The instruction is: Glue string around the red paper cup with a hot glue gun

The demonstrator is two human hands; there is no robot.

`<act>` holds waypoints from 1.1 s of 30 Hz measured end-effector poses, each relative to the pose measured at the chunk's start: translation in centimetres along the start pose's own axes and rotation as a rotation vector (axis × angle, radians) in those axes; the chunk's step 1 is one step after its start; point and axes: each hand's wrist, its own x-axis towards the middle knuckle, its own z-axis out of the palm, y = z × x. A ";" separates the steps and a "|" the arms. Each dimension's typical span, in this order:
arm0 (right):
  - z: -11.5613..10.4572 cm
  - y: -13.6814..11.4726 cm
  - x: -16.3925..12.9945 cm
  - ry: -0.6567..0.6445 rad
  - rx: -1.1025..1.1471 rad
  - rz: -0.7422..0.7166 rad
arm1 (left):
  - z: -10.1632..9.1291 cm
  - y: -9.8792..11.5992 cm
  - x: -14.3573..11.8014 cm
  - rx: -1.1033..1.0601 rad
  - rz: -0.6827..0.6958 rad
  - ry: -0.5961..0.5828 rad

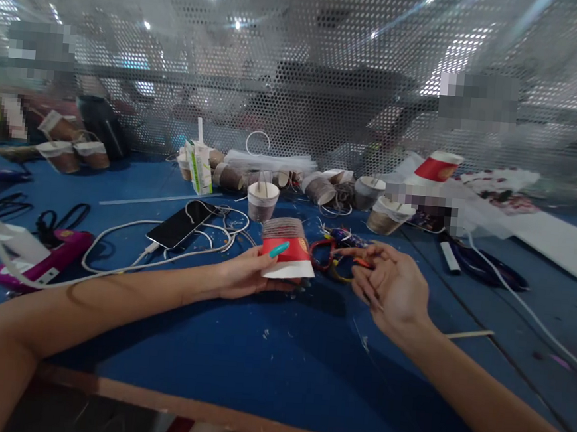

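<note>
My left hand (249, 269) is closed around a red and white paper cup (293, 251), held upside down above the blue table. Grey strands are wound round the cup's narrow upper end, and the white rim faces down. A turquoise thumbnail presses on its red side. To the right, my right hand (395, 284) is palm up with its fingers curled together; anything thin between them is too small to make out. Beyond those fingertips lies a pair of scissors (321, 253) with red handles, partly hidden, beside a tangle of coloured wires (347, 237).
A white cup (262, 204) with sticks stands just behind. Several wrapped cups line the perforated metal screen (300, 64). At left lie a phone (182, 224), white cables and a purple box (40, 263). Another red cup (437, 168) rests on plastic at right, near a white board (561, 241).
</note>
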 end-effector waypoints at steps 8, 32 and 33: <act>0.7 -0.5 -3.2 -0.446 -0.111 -0.184 | 1.3 -0.3 -0.1 0.122 0.072 0.067; -0.3 1.0 -2.4 -0.450 -0.338 -0.283 | 1.3 0.4 -0.3 0.144 0.101 0.052; -0.6 0.7 -1.9 -0.312 -0.377 -0.334 | 1.4 0.4 -0.3 0.143 0.114 0.066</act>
